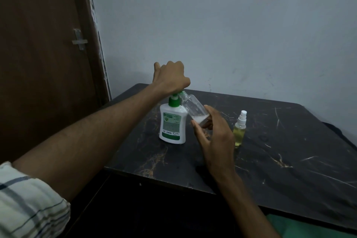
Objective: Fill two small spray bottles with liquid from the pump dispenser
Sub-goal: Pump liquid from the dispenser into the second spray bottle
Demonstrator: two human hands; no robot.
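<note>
Left hand [171, 77] curled on top of soap pump [172, 120], pressing down. Right hand [212, 133] holds open little bottle [195, 110] tilted, mouth under spout, so soap drops in. Little soap at bottom. Other spray bottle [240, 128] stands capped on counter [289, 150], yellow liquid inside.

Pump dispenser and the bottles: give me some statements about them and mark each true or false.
1. The left hand presses on top of the pump dispenser. True.
2. The right hand holds the clear bottle upright. False: it is tilted, mouth at the pump spout.
3. The clear bottle is full. False: only a little whitish liquid sits at its bottom.
4. The spray bottle with yellowish liquid stands capped on the table. True.
</note>
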